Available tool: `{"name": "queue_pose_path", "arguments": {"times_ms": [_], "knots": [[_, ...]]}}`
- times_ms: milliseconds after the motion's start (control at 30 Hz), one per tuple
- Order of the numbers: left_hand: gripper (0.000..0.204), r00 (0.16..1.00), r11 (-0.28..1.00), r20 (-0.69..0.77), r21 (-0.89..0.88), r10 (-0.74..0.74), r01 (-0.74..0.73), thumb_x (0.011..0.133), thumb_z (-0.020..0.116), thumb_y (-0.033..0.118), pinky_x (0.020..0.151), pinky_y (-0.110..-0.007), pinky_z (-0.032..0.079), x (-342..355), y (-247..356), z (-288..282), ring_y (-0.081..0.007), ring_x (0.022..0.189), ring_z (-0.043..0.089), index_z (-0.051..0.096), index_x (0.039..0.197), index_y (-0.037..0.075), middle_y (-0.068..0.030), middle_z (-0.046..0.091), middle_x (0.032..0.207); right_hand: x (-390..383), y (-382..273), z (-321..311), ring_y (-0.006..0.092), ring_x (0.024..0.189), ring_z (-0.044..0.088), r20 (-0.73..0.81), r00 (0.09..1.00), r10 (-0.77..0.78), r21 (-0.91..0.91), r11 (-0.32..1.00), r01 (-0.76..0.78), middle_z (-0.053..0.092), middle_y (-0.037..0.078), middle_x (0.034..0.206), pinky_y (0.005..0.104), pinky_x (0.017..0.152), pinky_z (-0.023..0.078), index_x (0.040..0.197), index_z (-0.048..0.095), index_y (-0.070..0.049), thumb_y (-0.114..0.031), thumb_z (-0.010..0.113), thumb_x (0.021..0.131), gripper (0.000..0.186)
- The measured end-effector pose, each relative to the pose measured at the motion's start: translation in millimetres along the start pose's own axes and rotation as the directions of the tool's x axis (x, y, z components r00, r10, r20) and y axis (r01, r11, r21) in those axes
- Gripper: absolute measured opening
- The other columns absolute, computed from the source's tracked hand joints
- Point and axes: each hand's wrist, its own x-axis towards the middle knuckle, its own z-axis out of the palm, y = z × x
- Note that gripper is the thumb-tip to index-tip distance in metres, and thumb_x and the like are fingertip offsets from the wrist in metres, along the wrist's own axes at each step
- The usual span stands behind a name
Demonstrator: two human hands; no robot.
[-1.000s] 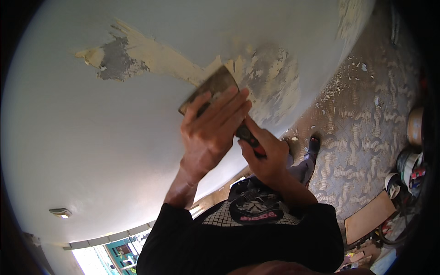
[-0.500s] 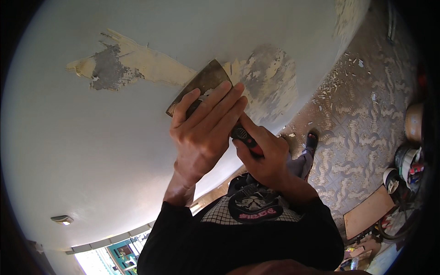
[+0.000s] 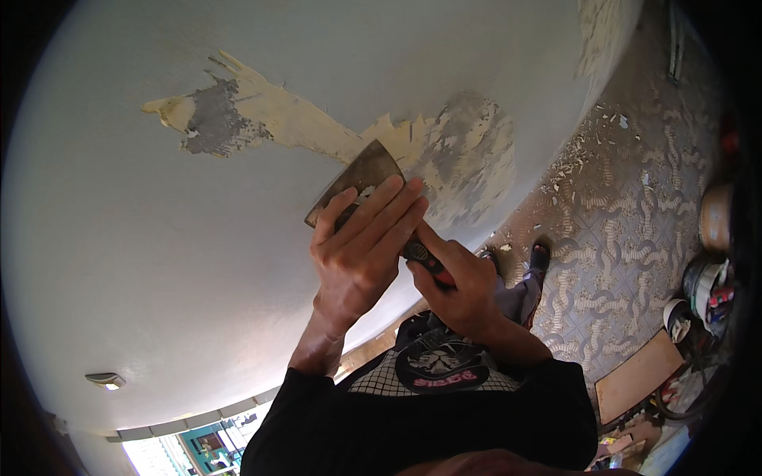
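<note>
A wide-bladed scraper [image 3: 361, 174] lies against the pale wall [image 3: 198, 262], its metal blade tilted up to the left. My right hand [image 3: 460, 285] is wrapped round its black and red handle. My left hand [image 3: 361, 250] lies over the blade and the top of the handle, fingers long and pressed down on it; its thumb is hidden. Just beyond the blade's edge runs a cream strip [image 3: 305, 123] where the top coat is off. Left of it shows a grey bare spot [image 3: 216, 119], and to the right a larger mottled grey and cream patch [image 3: 468, 151].
Paint flakes [image 3: 567, 159] litter the patterned tile floor [image 3: 587, 270] along the wall's foot. At the right stand a bucket with things in it [image 3: 710, 289] and a tan board [image 3: 639, 377]. A small lamp [image 3: 105, 381] is at the lower left.
Both hands and the scraper have moved down along the wall, toward me. More of the cream layer shows above the blade. The view has also shifted a little.
</note>
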Motion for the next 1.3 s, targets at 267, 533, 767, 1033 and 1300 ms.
{"name": "queue_pose_path", "arguments": {"times_ms": [267,533,767,1033,1300], "knots": [[0.021,1.000,1.000,-0.004,-0.003,0.009,-0.009,0.085,0.074,0.016,0.109,-0.036,0.042,-4,-2,6,-0.0094,0.118,0.069,0.081,0.105,0.019,0.0053,0.077,0.121,-4,3,4,0.0188,0.059,0.067,-0.018,1.000,0.007,-0.023,1.000,-0.008,0.067,0.009,0.081,0.0300,0.052,0.055,0.141,0.059,-0.004,-0.010,0.080,0.086,0.060],[0.028,1.000,0.998,0.001,-0.060,-0.018,0.018,0.079,0.081,0.007,0.111,-0.036,0.039,-7,4,7,-0.0104,0.114,0.071,0.082,0.102,0.024,0.0064,0.079,0.114,-13,-2,4,0.0180,0.059,0.067,-0.019,0.998,0.062,-0.003,0.998,-0.062,0.067,0.009,0.080,0.0285,0.051,0.054,0.140,0.060,-0.005,-0.012,0.080,0.086,0.058],[0.018,0.992,0.996,-0.092,0.020,0.088,-0.087,0.087,0.074,0.018,0.112,-0.034,0.038,32,-12,-2,-0.0093,0.117,0.069,0.082,0.103,0.021,0.0076,0.077,0.118,33,-12,-2,0.0241,0.080,0.075,-0.042,0.998,0.043,-0.057,0.997,-0.045,0.074,0.017,0.096,0.0325,0.071,0.058,0.136,0.062,0.003,-0.004,0.078,0.086,0.052],[0.017,0.998,1.000,-0.053,0.010,0.019,-0.019,0.088,0.076,0.015,0.114,-0.033,0.034,28,-3,-1,-0.0083,0.117,0.069,0.082,0.102,0.023,0.0081,0.078,0.116,21,-7,-6,0.0221,0.072,0.073,0.012,0.997,0.078,-0.028,0.997,-0.078,0.071,0.015,0.087,0.0316,0.063,0.057,0.138,0.061,0.000,-0.005,0.078,0.085,0.055],[0.018,0.999,0.999,-0.038,-0.006,0.037,-0.037,0.090,0.072,0.017,0.114,-0.034,0.033,18,-5,9,-0.0075,0.120,0.067,0.081,0.106,0.020,0.0065,0.077,0.120,17,5,-4,0.0183,0.057,0.065,-0.055,0.998,0.001,-0.051,0.999,-0.004,0.065,0.008,0.077,0.0295,0.051,0.053,0.139,0.062,-0.003,-0.009,0.082,0.083,0.060]]}}
